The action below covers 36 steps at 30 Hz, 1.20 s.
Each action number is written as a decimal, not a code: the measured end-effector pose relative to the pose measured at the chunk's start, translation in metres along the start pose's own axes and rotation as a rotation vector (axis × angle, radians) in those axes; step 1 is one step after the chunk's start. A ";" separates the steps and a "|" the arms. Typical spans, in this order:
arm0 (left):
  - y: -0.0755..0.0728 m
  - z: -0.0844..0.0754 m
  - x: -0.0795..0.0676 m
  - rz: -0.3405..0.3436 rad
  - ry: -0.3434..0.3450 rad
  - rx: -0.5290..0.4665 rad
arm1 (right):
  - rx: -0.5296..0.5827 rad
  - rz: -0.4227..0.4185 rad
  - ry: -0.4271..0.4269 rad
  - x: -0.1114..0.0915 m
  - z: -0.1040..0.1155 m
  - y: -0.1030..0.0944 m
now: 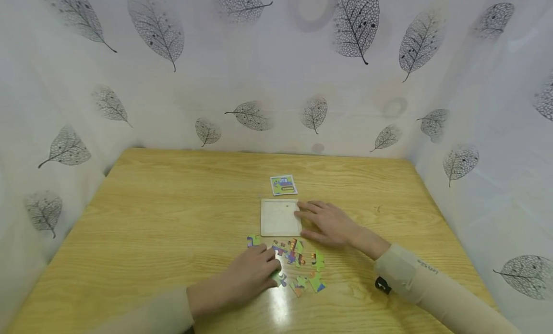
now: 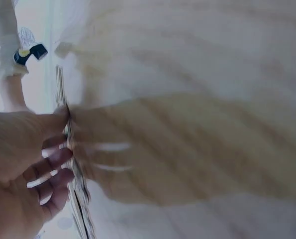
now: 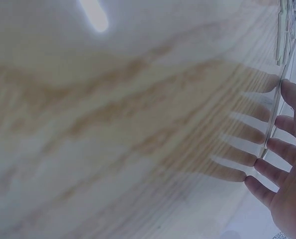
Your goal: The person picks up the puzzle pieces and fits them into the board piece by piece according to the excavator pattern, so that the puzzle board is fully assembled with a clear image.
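Jigsaw pieces [image 1: 317, 261] in green, purple and orange lie loose on the wooden table in front of a pale square puzzle tray [image 1: 280, 220]. My left hand [image 1: 248, 276] rests over the left side of these pieces, its fingertips down on or beside them and hiding some. From the left wrist view, the left hand's fingers [image 2: 63, 177] are loosely bent along the row of pieces seen edge-on. My right hand [image 1: 330, 223] touches the tray's right edge with spread fingers. In the right wrist view those fingers [image 3: 282, 149] reach down along the thin tray edge.
A small square picture card [image 1: 283, 185] with a purple and green vehicle lies behind the tray. Wood-grain tabletop [image 1: 173, 214] surrounds everything. A white curtain [image 1: 268, 79] with leaf prints hangs behind and at both sides.
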<state>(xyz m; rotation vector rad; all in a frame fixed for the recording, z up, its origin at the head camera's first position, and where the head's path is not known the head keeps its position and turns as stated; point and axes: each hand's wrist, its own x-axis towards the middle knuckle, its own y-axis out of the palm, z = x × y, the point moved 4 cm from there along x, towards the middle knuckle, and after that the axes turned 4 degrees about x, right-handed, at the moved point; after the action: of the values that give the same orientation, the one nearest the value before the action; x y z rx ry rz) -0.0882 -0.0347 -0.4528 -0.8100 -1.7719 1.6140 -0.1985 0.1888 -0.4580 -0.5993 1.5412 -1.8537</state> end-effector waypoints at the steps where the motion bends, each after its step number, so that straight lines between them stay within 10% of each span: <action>1: 0.000 0.002 0.001 0.002 0.016 -0.015 | 0.000 0.000 0.001 0.000 0.000 0.000; 36: 0.000 0.001 -0.005 -0.033 -0.085 0.021 | -0.016 0.003 0.001 0.000 -0.002 0.001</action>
<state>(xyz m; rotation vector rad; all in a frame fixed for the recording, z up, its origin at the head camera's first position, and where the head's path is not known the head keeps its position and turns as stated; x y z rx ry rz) -0.0861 -0.0395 -0.4529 -0.7085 -1.8148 1.6644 -0.1997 0.1898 -0.4594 -0.6032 1.5580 -1.8408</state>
